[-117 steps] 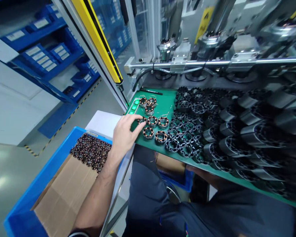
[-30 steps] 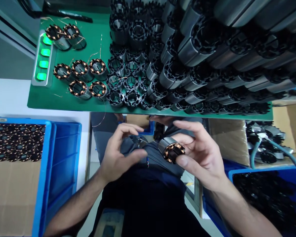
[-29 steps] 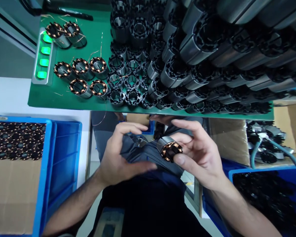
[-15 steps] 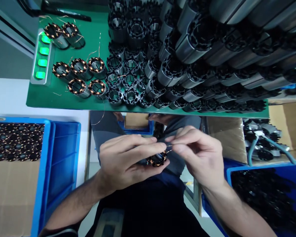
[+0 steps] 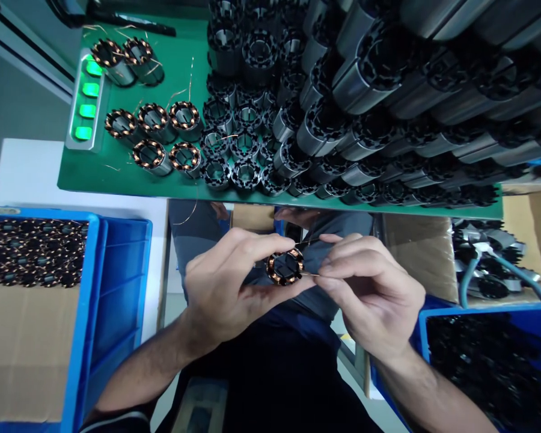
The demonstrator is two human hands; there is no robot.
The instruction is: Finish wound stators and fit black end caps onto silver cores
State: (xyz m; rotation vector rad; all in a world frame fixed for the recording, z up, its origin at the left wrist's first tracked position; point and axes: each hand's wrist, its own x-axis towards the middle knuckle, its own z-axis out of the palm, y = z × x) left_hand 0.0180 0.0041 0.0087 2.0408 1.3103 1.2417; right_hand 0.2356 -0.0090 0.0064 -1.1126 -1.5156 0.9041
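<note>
A stator wound with copper wire (image 5: 285,267) is held between the thumb and fingers of my left hand (image 5: 228,279), its round open end facing up toward me. To its right, my right hand (image 5: 372,285) pinches a thin copper wire (image 5: 310,275) that runs out from the stator's edge. A second wire end shows near my raised right fingertips. Both hands are over my lap, in front of the green bench (image 5: 117,180). On the bench stand several other wound stators (image 5: 184,157), some with loose wire ends sticking up.
Many unwound stator cores (image 5: 246,171) crowd the bench's middle and right. A lit green indicator strip (image 5: 88,111) lies at left. Wound stators fill part of a blue crate (image 5: 117,288). At right are a cardboard box (image 5: 419,252), pliers (image 5: 478,255) and a blue bin (image 5: 491,310) of black parts.
The stator has turned so that its open end shows more fully, and my left fingers have shifted up around it. My right hand has moved slightly right and down with the wire.
</note>
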